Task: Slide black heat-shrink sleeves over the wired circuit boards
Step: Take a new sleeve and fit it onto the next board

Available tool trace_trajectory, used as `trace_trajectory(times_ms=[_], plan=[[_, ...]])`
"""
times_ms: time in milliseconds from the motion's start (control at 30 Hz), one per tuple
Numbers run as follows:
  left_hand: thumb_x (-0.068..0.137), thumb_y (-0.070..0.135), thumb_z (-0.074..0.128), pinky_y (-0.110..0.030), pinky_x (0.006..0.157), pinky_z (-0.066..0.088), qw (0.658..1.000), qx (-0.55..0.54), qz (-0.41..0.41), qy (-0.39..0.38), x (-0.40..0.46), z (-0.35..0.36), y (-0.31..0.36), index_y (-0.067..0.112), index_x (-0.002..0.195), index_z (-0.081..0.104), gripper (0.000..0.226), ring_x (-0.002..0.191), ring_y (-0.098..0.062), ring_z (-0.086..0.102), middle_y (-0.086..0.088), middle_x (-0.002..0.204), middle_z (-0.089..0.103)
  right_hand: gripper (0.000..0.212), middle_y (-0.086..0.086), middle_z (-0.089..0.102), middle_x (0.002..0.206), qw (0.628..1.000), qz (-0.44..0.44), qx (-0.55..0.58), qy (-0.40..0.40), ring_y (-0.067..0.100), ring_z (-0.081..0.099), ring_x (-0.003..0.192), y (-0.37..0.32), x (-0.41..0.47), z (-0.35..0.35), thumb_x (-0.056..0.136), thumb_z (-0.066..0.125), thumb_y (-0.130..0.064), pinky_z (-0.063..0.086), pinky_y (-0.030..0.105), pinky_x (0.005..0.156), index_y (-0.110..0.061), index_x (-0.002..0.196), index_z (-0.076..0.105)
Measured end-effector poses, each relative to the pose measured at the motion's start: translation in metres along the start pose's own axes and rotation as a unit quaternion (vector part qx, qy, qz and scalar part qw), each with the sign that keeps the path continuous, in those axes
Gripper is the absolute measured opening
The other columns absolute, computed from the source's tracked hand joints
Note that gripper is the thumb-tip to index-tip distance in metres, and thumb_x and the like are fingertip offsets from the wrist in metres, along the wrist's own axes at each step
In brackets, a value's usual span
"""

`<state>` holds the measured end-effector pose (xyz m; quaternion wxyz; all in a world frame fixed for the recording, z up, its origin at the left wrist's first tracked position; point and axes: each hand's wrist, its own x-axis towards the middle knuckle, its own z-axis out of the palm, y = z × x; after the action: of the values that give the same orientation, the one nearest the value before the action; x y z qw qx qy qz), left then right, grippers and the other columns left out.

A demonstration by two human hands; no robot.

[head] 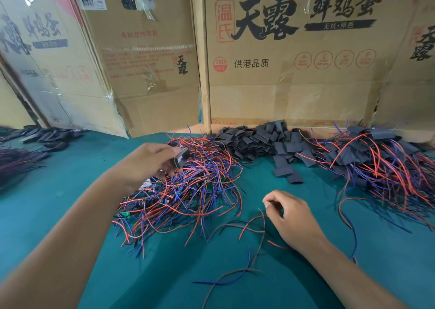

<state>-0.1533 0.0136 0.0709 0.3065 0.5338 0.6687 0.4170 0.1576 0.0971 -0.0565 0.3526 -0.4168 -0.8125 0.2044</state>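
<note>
Teal cloth (70, 191): covering the whole work surface, lying slightly creased toward the near edge.
Loose wires (235, 275): lying nearest on the cloth between the two forearms, a few red, blue and dark strands curling apart from the piles.
Right hand (292, 217): hovering low over the cloth just right of the loose strands, fingers curling inward with thumb and forefinger tips nearly meeting; whether it is pinching a strand, cannot tell.
Wired circuit boards (179, 191): lying in a tangled central heap of red and blue leads, small green boards showing through near its left edge.
Left hand (150, 163): hanging above the far-left part of that heap, fingers curling round one black sleeve (180, 158), which is showing blurred and glossy at the fingertips.
Heat-shrink sleeves (266, 141): lying in a loose mound of flat black pieces beyond the heap, a few straying toward the middle of the cloth.
Right-hand pile (376, 158): sitting at the far right, black sleeves mixing with red and blue leads.
Far-left pile (35, 141): lying blurred at the cloth's left edge, dark pieces with dark leads.
Cardboard boxes (294, 85): standing upright along the back, carrying printed black and red characters.
</note>
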Motion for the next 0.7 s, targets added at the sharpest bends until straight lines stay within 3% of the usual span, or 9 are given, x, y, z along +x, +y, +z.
trace_trajectory(times_ms=[133, 200, 300, 367, 433, 600, 700], plan=[[0.097, 0.034, 0.054, -0.031, 0.064, 0.044, 0.987, -0.125, -0.033, -0.099, -0.005, 0.009, -0.016, 0.001, 0.104, 0.059, 0.034, 0.069, -0.022, 0.06, -0.017, 0.092, 0.072, 0.016, -0.006, 0.06, 0.071, 1.0, 0.005, 0.005, -0.003, 0.013, 0.056, 0.068, 0.0, 0.0, 0.0, 0.087, 0.059, -0.018, 0.05, 0.04, 0.066, -0.03, 0.077, 0.055], [0.097, 0.032, 0.053, -0.028, 0.066, 0.048, 0.979, -0.133, -0.05, -0.145, -0.006, 0.013, -0.025, 0.0, 0.107, 0.059, 0.034, 0.075, -0.023, 0.065, -0.018, 0.102, 0.073, 0.016, -0.006, 0.06, 0.072, 1.0, 0.004, 0.004, -0.005, 0.013, 0.056, 0.068, -0.001, 0.0, 0.0, 0.087, 0.058, -0.018, 0.05, 0.04, 0.066, -0.03, 0.077, 0.055], [0.102, 0.027, 0.051, -0.024, 0.07, 0.055, 0.985, -0.022, -0.032, -0.169, -0.006, 0.007, -0.034, 0.008, 0.114, 0.068, 0.028, 0.09, -0.02, 0.072, -0.009, 0.108, 0.075, 0.016, -0.008, 0.062, 0.074, 1.0, 0.003, 0.007, -0.005, 0.012, 0.057, 0.07, -0.001, 0.0, -0.001, 0.088, 0.059, -0.017, 0.05, 0.039, 0.067, -0.029, 0.078, 0.057], [0.1, 0.017, 0.056, -0.026, 0.066, 0.054, 0.997, 0.06, -0.01, -0.048, 0.002, -0.009, -0.041, 0.013, 0.102, 0.072, 0.017, 0.08, -0.016, 0.072, -0.006, 0.094, 0.077, 0.015, -0.008, 0.062, 0.074, 1.0, 0.005, 0.009, -0.006, 0.012, 0.058, 0.07, -0.002, 0.0, -0.001, 0.088, 0.06, -0.017, 0.05, 0.039, 0.068, -0.028, 0.078, 0.058], [0.094, 0.007, 0.06, -0.03, 0.068, 0.05, 0.978, 0.198, -0.001, 0.069, 0.013, -0.03, -0.052, 0.006, 0.086, 0.072, 0.014, 0.07, -0.02, 0.065, -0.008, 0.078, 0.074, 0.014, -0.007, 0.063, 0.074, 1.0, 0.008, 0.01, -0.007, 0.013, 0.058, 0.071, -0.002, 0.0, -0.001, 0.088, 0.06, -0.017, 0.05, 0.039, 0.068, -0.027, 0.078, 0.058], [0.093, 0.008, 0.05, -0.033, 0.066, 0.038, 0.865, 0.493, -0.093, -0.036, 0.029, -0.036, -0.075, 0.001, 0.073, 0.054, 0.022, 0.073, -0.022, 0.043, -0.018, 0.078, 0.05, 0.014, -0.01, 0.063, 0.075, 1.0, 0.01, 0.004, -0.01, 0.01, 0.058, 0.072, -0.005, 0.0, -0.001, 0.088, 0.059, -0.018, 0.05, 0.038, 0.068, -0.028, 0.078, 0.058], [0.095, 0.008, 0.049, -0.034, 0.082, 0.048, 0.851, 0.514, -0.093, -0.055, 0.037, -0.037, -0.076, 0.012, 0.087, 0.066, 0.019, 0.085, -0.023, 0.056, -0.012, 0.093, 0.062, 0.013, -0.009, 0.063, 0.075, 1.0, 0.01, 0.001, -0.012, 0.01, 0.058, 0.072, -0.005, 0.0, -0.002, 0.088, 0.059, -0.018, 0.049, 0.038, 0.069, -0.026, 0.078, 0.058]])
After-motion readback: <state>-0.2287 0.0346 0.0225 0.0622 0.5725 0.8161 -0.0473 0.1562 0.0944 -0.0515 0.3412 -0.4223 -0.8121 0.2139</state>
